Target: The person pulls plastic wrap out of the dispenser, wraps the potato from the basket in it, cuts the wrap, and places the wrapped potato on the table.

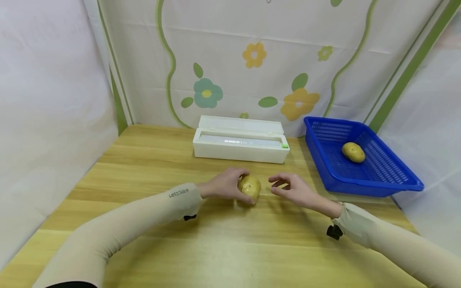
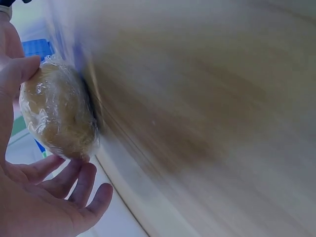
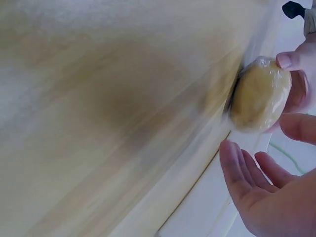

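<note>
A potato [image 1: 250, 187] wrapped in clear cling film is at the middle of the table. My left hand [image 1: 228, 185] grips it from the left, thumb on the near side and fingers on the far side. The left wrist view shows the wrinkled film on the potato [image 2: 61, 108] closely, between thumb and fingertips. Just to the right, my right hand [image 1: 293, 190] hovers with loosely bent fingers and nothing between them. A gap separates it from the potato [image 3: 260, 96] in the right wrist view.
Behind the hands stands a long white cling film box [image 1: 240, 150] with its lid [image 1: 241, 125] raised. At the back right, a blue plastic basket [image 1: 371, 185] holds another potato [image 1: 353, 152]. A patterned curtain [image 1: 230, 60] closes off the table's far side.
</note>
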